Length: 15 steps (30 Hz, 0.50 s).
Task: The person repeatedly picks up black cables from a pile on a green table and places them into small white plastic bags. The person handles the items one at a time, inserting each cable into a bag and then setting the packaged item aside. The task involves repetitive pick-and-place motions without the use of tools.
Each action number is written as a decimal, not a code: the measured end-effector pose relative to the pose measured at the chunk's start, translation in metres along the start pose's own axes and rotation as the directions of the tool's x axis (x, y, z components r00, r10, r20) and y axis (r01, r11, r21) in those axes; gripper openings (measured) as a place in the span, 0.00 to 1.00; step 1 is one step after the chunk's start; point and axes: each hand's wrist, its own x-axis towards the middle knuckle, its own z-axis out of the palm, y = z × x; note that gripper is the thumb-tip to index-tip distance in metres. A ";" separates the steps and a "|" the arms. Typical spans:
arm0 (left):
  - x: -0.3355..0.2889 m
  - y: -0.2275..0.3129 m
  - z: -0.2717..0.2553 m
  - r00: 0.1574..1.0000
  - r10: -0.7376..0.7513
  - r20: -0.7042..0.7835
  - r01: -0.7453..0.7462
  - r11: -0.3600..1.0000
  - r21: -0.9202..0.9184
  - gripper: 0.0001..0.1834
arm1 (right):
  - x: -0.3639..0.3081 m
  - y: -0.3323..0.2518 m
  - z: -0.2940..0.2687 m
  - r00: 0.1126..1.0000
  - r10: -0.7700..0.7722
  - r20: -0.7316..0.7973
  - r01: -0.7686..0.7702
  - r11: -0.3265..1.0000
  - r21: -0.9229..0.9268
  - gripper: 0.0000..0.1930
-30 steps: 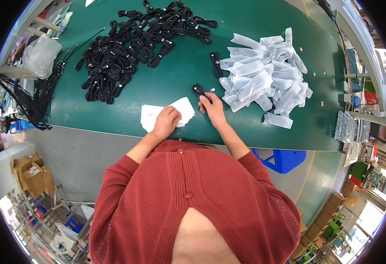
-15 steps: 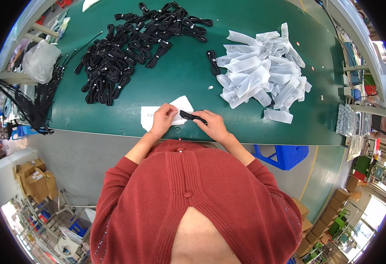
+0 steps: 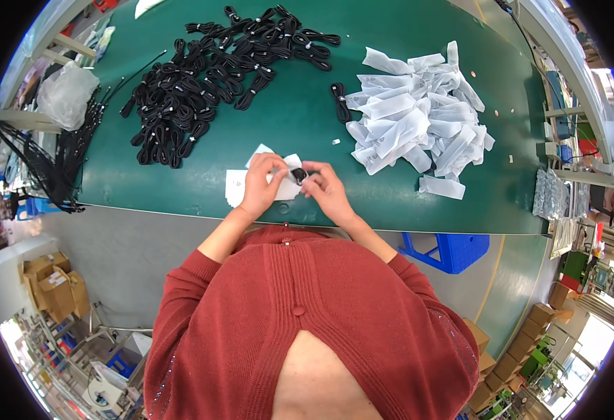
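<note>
Near the front edge of the table, my left hand is closed, its fingers pinching at a small white bag whose end sticks out beyond them. Close on its right, my right hand grips a coiled black cable, now mostly hidden by fingers and white material. The cable's end is up against the white bag; whether it is inside, I cannot tell. Partly under my left hand lies a flat stack of white bags.
A large heap of coiled black cables covers the far left. On the right is a pile of filled whitish bags, with one loose cable coil beside it. Loose black cables hang over the left edge. A blue stool stands below the table.
My right hand has moved slightly left and up, bringing the cable to the white bag. My left hand has shifted right, and a bag end now stands out above its fingers.
</note>
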 end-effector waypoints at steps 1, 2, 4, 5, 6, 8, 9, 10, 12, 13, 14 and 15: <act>0.006 0.001 -0.001 0.999 -0.049 -0.019 0.048 0.998 -0.047 0.04 | 0.005 0.003 -0.006 1.000 0.013 0.002 -0.013 1.000 0.016 0.17; 0.014 0.002 -0.002 0.995 -0.094 -0.013 0.092 0.988 -0.125 0.03 | 0.010 0.000 -0.011 0.999 -0.028 -0.029 0.027 0.999 -0.017 0.17; 0.031 0.005 -0.005 0.983 -0.183 0.005 0.177 0.945 -0.273 0.03 | 0.022 -0.015 -0.016 0.990 -0.113 -0.080 0.106 0.991 -0.087 0.16; 0.037 0.001 -0.005 0.979 -0.202 0.010 0.191 0.907 -0.376 0.04 | 0.029 -0.020 -0.021 0.974 -0.210 -0.083 0.191 0.961 -0.199 0.15; 0.047 0.000 -0.004 0.979 -0.202 -0.013 0.171 0.862 -0.477 0.03 | 0.036 -0.026 -0.027 0.965 -0.238 -0.114 0.210 0.954 -0.216 0.13; 0.067 0.006 -0.003 0.976 -0.209 -0.056 0.122 0.744 -0.658 0.03 | 0.047 -0.038 -0.036 0.941 -0.290 -0.177 0.243 0.938 -0.248 0.10; 0.075 0.011 -0.003 0.979 -0.202 -0.020 0.143 0.756 -0.638 0.04 | 0.055 -0.044 -0.041 0.903 -0.370 -0.218 0.298 0.905 -0.303 0.08; 0.085 0.019 0.001 0.992 -0.126 -0.005 0.097 0.786 -0.610 0.04 | 0.066 -0.045 -0.050 0.866 -0.422 -0.270 0.312 0.875 -0.369 0.08; 0.101 0.036 0.018 0.999 0.023 0.033 -0.001 0.833 -0.553 0.05 | 0.088 -0.051 -0.070 0.764 -0.532 -0.364 0.295 0.791 -0.537 0.06; 0.103 0.043 0.026 0.995 0.056 0.077 -0.007 0.852 -0.523 0.07 | 0.098 -0.061 -0.074 0.730 -0.560 -0.392 0.264 0.760 -0.594 0.06; 0.103 0.048 0.031 0.989 0.087 0.122 -0.016 0.870 -0.492 0.09 | 0.110 -0.061 -0.082 0.717 -0.597 -0.360 0.259 0.708 -0.657 0.06; 0.099 0.049 0.034 0.986 0.103 0.128 -0.039 0.903 -0.428 0.09 | 0.121 -0.061 -0.092 0.697 -0.635 -0.334 0.248 0.650 -0.718 0.07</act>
